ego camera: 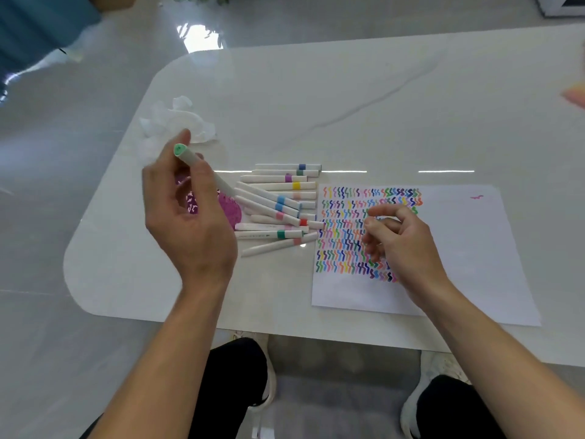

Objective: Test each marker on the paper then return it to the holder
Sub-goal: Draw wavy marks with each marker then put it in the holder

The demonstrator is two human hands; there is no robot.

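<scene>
My left hand (190,223) is raised and grips a white marker (202,166) with a green end, which slants down to the right toward the purple patterned holder (232,213). The hand hides most of the holder. Several white markers (278,201) with coloured bands lie in a loose pile on the table between the holder and the paper (459,248). Rows of coloured zigzag strokes fill the paper's left half. My right hand (402,242) hovers over those strokes with fingers loosely curled, and I see nothing held in it.
A crumpled white tissue (177,118) lies at the far left of the white marble table (316,90). The table's rounded front-left corner and front edge are close to my knees. A blue-clad person stands at the top left.
</scene>
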